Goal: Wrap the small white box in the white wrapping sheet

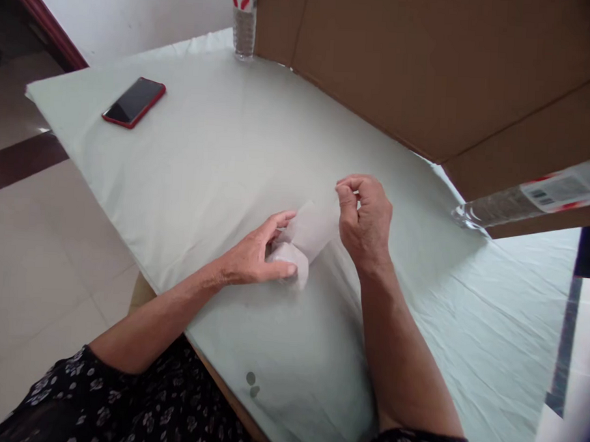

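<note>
Thin white sheet material [314, 231] stretches between my two hands above the cloth-covered table; whether it is paper or plastic I cannot tell. Its lower end is a rolled or bunched bundle [293, 260], and my left hand [262, 249] curls round this from the left, thumb in front and fingers behind. My right hand [366, 217] is closed in a pinch at the sheet's upper right edge, thumb against the bent index finger. The other fingers of that hand are folded in.
A phone in a red case [134, 102] lies at the table's [205, 139] far left. Behind and to the right stands a large cardboard panel [380, 68], with a clear bottle [243, 30] at its left end and another bottle [505, 205] at the right. Small dark spots [251, 383] mark the near cloth.
</note>
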### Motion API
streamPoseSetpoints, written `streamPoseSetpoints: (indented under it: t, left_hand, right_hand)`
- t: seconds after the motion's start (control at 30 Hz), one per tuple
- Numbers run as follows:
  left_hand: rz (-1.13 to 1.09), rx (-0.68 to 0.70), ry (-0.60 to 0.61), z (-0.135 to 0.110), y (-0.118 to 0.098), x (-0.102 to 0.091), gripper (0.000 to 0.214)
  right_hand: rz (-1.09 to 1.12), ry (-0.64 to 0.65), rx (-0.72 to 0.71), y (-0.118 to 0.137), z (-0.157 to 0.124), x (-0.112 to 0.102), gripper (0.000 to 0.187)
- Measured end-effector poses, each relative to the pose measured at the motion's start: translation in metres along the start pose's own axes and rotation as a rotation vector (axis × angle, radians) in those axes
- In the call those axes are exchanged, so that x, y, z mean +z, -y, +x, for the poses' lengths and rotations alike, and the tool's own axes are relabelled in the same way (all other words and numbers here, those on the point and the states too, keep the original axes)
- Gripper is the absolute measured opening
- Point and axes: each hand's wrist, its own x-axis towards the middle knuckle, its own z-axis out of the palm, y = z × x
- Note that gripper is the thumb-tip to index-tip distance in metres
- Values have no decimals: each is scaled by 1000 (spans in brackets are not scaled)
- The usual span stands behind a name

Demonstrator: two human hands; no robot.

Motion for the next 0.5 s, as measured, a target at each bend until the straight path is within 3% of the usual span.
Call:
streamPoseSetpoints:
  t: [0.17,0.27,0.37,0.43,0.5]
  left_hand:
    - [-100,-95,51,1,-1,-5,45]
    - [-106,-212,44,3,-1,-7,45]
    - [-189,-219,-75,4,1,-6,54]
    - [-265,-193,-163,5,3,-7,56]
    - [-347,-168,-219,6,5,-8,58]
  right_hand:
    - [79,-89,100,-28,-1,11,16]
    - [116,-118,134,-28,0,12,18]
    - [166,-124,199,-12,0,2,21]
    - [176,-12,218,6,-1,-7,27]
    - [112,201,178,26,-6,-13,34]
